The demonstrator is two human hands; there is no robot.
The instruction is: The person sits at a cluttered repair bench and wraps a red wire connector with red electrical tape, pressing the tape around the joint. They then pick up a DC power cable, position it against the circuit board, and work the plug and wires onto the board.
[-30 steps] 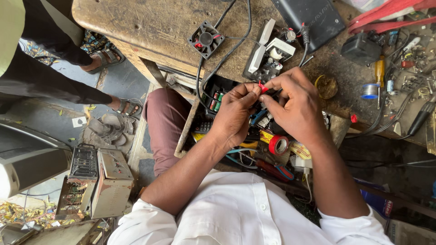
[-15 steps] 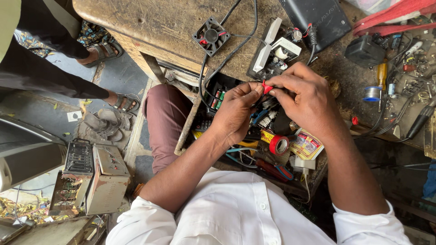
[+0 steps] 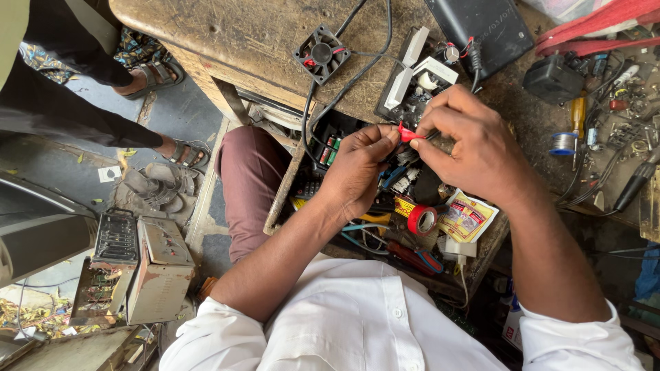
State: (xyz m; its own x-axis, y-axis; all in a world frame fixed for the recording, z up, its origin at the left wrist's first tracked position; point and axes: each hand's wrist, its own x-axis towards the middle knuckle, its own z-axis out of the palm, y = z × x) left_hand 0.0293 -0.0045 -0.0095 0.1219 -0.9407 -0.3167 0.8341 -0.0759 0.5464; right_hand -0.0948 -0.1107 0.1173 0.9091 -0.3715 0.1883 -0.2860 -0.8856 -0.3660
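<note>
A flat yellow-and-white printed sachet (image 3: pixel 466 216) is seen in the open drawer, just beside a red tape roll (image 3: pixel 422 220); a white-and-red package (image 3: pixel 512 330) is glimpsed below.

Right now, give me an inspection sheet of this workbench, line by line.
Surface: worn wooden bench, scratched and stained.
Job's things: small red piece pinched between both hands; open circuit board just behind.
Clutter: cooling fan, red tape roll, yellow packet, solder spool, yellow-handled screwdriver, black adapter.
Hands: left hand and right hand both grip the red piece over the open drawer.
Cables: black cable runs off the bench edge.
Surroundings: another person's sandalled feet, old metal chassis on the floor.
</note>
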